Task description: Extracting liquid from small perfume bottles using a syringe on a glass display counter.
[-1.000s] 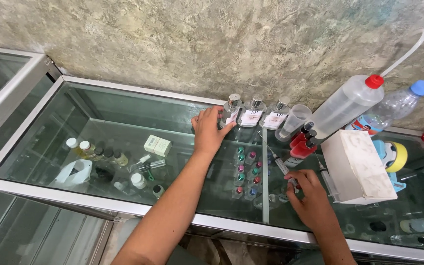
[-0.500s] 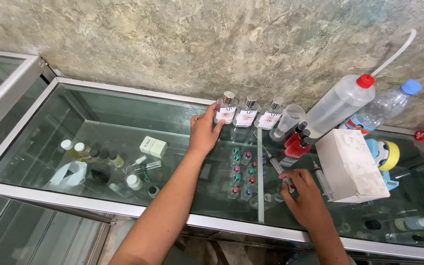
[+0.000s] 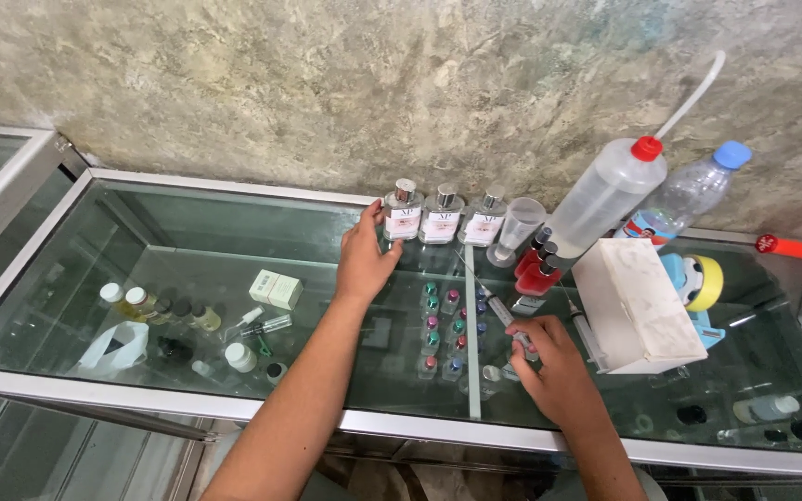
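Your left hand grasps the leftmost perfume bottle; your right hand pinches the syringe; next calls for steady needle alignment

Three perfume bottles stand in a row on the tabletop against the wall. A cup stands right of them, then a squeeze bottle. A box lies before it. A syringe lies left of the box.
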